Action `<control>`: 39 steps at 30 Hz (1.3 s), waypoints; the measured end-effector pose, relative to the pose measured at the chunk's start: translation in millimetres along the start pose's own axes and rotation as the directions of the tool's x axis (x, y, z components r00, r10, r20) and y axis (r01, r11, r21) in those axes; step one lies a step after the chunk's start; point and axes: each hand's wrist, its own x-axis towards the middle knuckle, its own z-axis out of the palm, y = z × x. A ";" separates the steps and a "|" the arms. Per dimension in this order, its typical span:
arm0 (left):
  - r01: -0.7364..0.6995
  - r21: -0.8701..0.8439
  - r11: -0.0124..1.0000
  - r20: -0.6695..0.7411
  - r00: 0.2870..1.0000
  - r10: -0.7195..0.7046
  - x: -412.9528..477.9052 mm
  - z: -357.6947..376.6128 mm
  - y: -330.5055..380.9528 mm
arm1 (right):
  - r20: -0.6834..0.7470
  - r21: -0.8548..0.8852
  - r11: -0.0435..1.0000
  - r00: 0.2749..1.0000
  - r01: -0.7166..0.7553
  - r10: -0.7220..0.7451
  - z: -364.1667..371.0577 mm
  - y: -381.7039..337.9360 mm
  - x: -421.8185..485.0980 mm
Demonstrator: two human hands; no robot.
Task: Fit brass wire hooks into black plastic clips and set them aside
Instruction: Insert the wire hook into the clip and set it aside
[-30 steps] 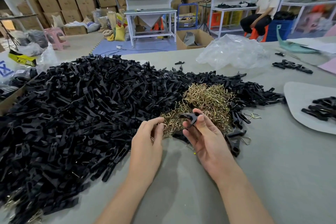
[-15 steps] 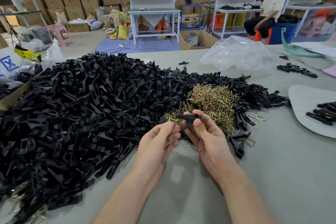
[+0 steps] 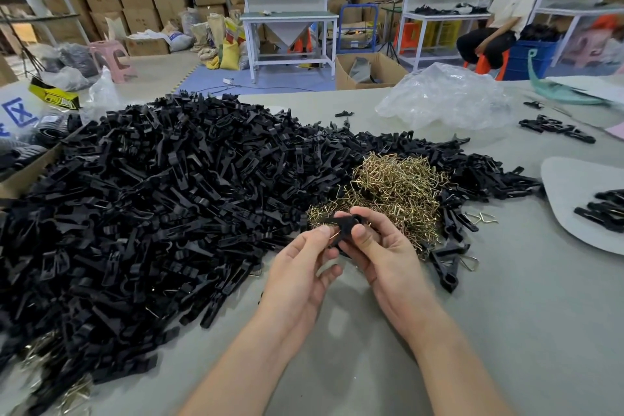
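Observation:
A huge heap of black plastic clips (image 3: 162, 199) covers the left and middle of the grey table (image 3: 506, 331). A smaller mound of brass wire hooks (image 3: 398, 189) lies in front of the heap. My right hand (image 3: 381, 253) grips one black clip (image 3: 342, 224) between thumb and fingers, just before the brass mound. My left hand (image 3: 304, 267) pinches a brass wire hook (image 3: 334, 236) against that clip. Both hands meet at the clip, above the table.
A few clips with hooks (image 3: 449, 263) lie right of my hands. A pale board (image 3: 574, 199) at the right edge carries more clips (image 3: 604, 213). Crumpled clear plastic (image 3: 445, 101) sits at the back, another small clip pile (image 3: 553, 128) beside it. A person sits beyond the table.
My left hand has come away from the brass mound with a hook and closed in on the clip held by my right hand. The two hands now touch at the clip.

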 end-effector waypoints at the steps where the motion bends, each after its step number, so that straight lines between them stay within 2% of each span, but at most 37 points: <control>1: -0.021 0.020 1.000 -0.006 1.000 0.021 0.1 -0.7 -0.5 | 0.007 -0.020 1.000 1.000 0.010 -0.010 0.4 0.2 -0.7; 3: -0.133 0.186 0.974 -0.042 0.989 0.143 0.9 -3.3 -3.4 | 0.012 -0.105 0.993 0.999 0.047 -0.046 0.6 0.6 -2.0; 5: -0.266 0.505 0.821 -0.029 0.946 0.324 2.4 -8.9 -9.6 | 0.032 -0.285 0.953 0.994 0.106 -0.102 1.1 1.9 -3.5; 6: -0.297 0.593 0.749 -0.010 0.927 0.375 2.3 -11.1 -12.3 | 0.052 -0.375 0.917 0.991 0.135 -0.124 1.7 3.2 -4.3; 7: -0.293 0.612 0.735 -0.008 0.927 0.376 1.2 -11.4 -13.2 | 0.068 -0.448 0.881 0.988 0.153 -0.137 2.3 4.7 -5.6; 10: -0.226 0.525 0.821 0.019 0.967 0.254 0.5 -11.1 -10.7 | 0.077 -0.569 0.803 0.984 0.177 -0.162 3.2 9.5 -9.9; 12: -0.225 0.583 0.781 0.075 0.972 0.224 2.5 -12.2 -7.0 | 0.087 -0.647 0.734 0.977 0.206 -0.197 0.9 11.7 -12.0; 15: -0.201 0.736 0.647 0.115 0.978 0.174 4.0 -15.6 -3.0 | 0.110 -0.722 0.656 0.973 0.219 -0.204 -1.8 14.2 -13.2; 21: -0.164 0.716 0.679 0.101 0.986 0.133 7.2 -19.1 4.5 | 0.210 -0.779 0.539 0.943 0.322 -0.259 -0.7 17.2 -14.2; 25: -0.150 0.660 0.736 0.228 0.974 -0.006 9.7 -21.7 12.7 | 0.250 -0.805 0.480 0.933 0.348 -0.258 0.9 18.4 -14.3; 28: -0.148 0.610 0.778 0.266 0.964 -0.025 10.6 -22.6 13.8 | 0.257 -0.818 0.450 0.927 0.359 -0.274 0.5 17.6 -14.0; 39: -0.102 0.581 0.807 0.293 0.952 -0.090 11.3 -22.8 16.0 | 0.267 -0.805 0.470 0.928 0.362 -0.259 2.6 14.1 -18.0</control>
